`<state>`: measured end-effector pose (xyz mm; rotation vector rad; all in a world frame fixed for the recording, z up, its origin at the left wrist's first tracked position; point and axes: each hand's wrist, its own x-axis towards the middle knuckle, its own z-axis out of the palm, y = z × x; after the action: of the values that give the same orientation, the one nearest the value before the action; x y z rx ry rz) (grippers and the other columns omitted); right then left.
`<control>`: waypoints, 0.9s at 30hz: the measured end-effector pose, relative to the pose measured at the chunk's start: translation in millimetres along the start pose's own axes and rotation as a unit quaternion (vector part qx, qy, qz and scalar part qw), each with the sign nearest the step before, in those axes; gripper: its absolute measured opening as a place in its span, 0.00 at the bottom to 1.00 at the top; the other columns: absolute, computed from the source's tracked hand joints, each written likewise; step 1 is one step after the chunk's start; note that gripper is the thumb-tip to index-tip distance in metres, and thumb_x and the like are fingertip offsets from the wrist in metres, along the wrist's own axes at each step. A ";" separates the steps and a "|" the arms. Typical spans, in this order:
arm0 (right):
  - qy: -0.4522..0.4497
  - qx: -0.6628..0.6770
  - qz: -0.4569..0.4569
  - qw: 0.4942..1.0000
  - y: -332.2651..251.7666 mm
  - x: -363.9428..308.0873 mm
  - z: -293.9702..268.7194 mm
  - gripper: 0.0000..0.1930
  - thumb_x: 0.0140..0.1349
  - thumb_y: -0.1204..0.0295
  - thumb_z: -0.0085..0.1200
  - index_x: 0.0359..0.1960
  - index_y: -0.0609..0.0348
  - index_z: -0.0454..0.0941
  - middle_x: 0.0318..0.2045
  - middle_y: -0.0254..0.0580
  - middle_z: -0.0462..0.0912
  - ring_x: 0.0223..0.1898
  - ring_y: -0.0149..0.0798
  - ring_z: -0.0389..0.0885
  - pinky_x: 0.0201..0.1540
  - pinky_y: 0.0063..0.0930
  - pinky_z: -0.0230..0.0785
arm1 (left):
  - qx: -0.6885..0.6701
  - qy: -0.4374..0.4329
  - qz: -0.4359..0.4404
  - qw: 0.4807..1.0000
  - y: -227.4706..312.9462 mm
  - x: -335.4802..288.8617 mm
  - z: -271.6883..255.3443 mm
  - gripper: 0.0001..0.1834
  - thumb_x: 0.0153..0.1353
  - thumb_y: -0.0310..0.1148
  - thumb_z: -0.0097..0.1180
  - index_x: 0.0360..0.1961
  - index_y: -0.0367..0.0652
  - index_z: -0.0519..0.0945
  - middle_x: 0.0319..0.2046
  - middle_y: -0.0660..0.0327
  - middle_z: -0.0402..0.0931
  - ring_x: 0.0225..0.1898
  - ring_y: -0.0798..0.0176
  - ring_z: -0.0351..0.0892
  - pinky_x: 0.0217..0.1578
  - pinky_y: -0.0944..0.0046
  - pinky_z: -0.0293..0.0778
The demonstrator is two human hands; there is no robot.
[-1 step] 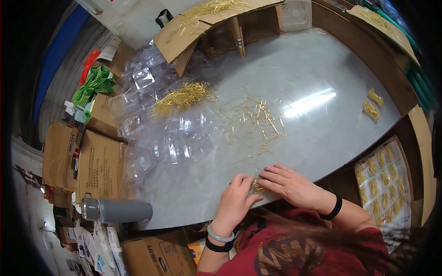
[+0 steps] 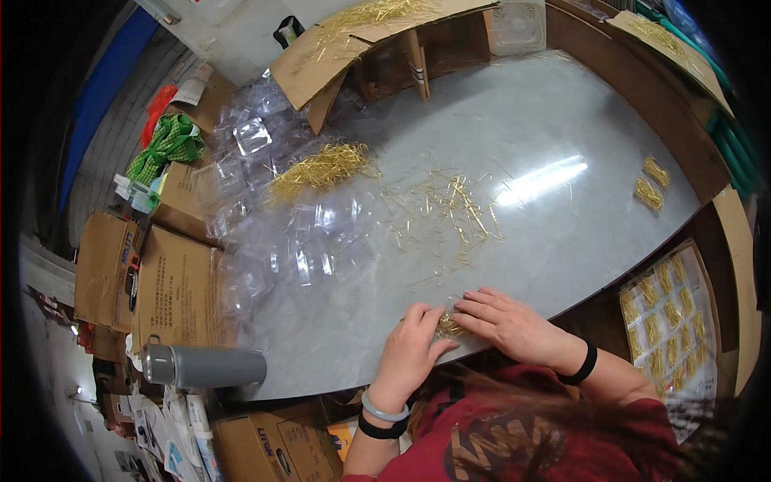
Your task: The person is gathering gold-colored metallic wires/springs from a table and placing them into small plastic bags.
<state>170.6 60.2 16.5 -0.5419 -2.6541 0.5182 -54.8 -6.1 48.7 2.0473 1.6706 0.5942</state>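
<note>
From my remote seat, I note the grey worktop (image 2: 554,104) first, then clear plastic packs (image 2: 257,249) along its left. Loose gold wires (image 2: 462,209) scatter mid-surface; a gold wire heap (image 2: 321,170) sits on the packs. Right hand (image 2: 514,328) lies flattish, left hand (image 2: 409,344) curls narrow; I can't tell whether either grips. Small gold bundle (image 2: 450,325) lies between them, near edge. Step looks like tidying it; next move likely wants light, even pressure.

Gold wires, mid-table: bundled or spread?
Spread: the wires lie scattered, some crossing, with bare table showing around and between them.
</note>
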 end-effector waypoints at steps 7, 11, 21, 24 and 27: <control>0.035 0.030 -0.001 0.999 -0.7 1.9 -3.3 0.23 0.61 0.75 0.48 0.59 0.63 0.72 0.64 0.52 0.70 0.66 0.52 0.68 0.70 0.42 0.60 | 0.033 -0.058 0.014 0.998 5.6 13.0 -10.6 0.26 0.53 0.36 0.70 0.53 0.43 0.78 0.41 0.52 0.74 0.41 0.44 0.79 0.40 0.51 0.76; 0.046 0.013 -0.004 0.999 -0.5 0.6 -1.6 0.22 0.60 0.75 0.49 0.58 0.64 0.73 0.60 0.51 0.73 0.65 0.53 0.69 0.70 0.43 0.61 | 0.013 -0.060 0.039 0.997 2.1 14.0 -7.7 0.24 0.54 0.32 0.69 0.53 0.43 0.77 0.40 0.52 0.73 0.39 0.44 0.79 0.39 0.52 0.76; 0.101 -0.005 0.031 0.994 -0.5 -6.3 1.9 0.21 0.58 0.77 0.50 0.55 0.61 0.77 0.53 0.47 0.78 0.60 0.51 0.75 0.67 0.45 0.67 | -0.167 0.033 -0.104 0.980 5.2 6.1 -11.7 0.21 0.62 0.27 0.62 0.56 0.33 0.76 0.37 0.54 0.79 0.35 0.64 0.82 0.37 0.63 0.79; 0.118 -0.022 0.047 0.992 2.2 -8.1 -7.5 0.20 0.57 0.78 0.51 0.53 0.59 0.79 0.50 0.45 0.80 0.59 0.50 0.76 0.66 0.45 0.67 | -0.227 0.097 -0.307 0.919 -20.3 2.3 -48.4 0.16 0.64 0.29 0.60 0.50 0.30 0.79 0.30 0.55 0.81 0.33 0.67 0.82 0.34 0.66 0.78; 0.145 0.008 0.050 0.988 4.1 -7.7 -4.6 0.19 0.56 0.80 0.52 0.50 0.58 0.81 0.48 0.43 0.81 0.56 0.50 0.78 0.65 0.47 0.68 | -0.143 0.179 -0.291 0.929 -64.3 -6.5 -82.2 0.14 0.64 0.30 0.60 0.47 0.32 0.80 0.29 0.53 0.81 0.32 0.57 0.83 0.35 0.61 0.78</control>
<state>180.4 61.6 16.5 -0.6915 -2.3552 0.4513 -154.6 4.1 78.3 1.1963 2.1195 0.9614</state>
